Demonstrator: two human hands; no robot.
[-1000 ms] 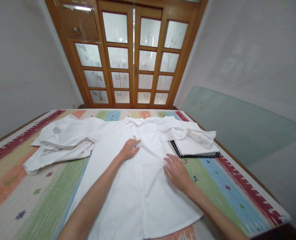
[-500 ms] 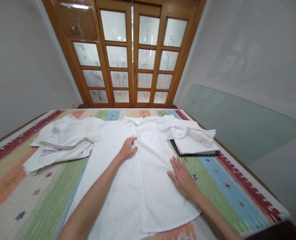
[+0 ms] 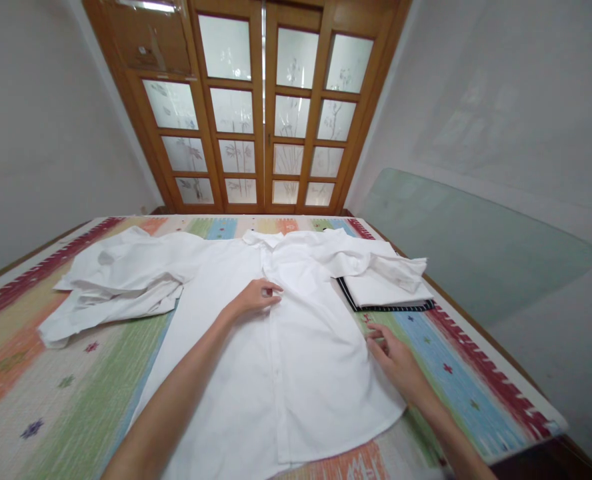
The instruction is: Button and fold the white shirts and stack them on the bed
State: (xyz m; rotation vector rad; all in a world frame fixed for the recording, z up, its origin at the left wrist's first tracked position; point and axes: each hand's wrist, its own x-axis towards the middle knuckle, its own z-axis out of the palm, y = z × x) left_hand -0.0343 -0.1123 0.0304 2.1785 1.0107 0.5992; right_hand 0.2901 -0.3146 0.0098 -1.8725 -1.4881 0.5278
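Right hand (image 3: 395,361) farther out, by white shirt's (image 3: 321,387) edge, grip unclear; left hand's (image 3: 251,298) narrow.

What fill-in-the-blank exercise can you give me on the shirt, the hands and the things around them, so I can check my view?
1. The shirt on the striped tablecloth is ____ in colour.
2. Of the left hand and the right hand, the one nearer the folded cloth is the ____ hand.
3. Of the hem and the collar, the ____ lies nearer the wooden doors.
4. The doors have panes made of ____.

Missing words: white; right; collar; glass.
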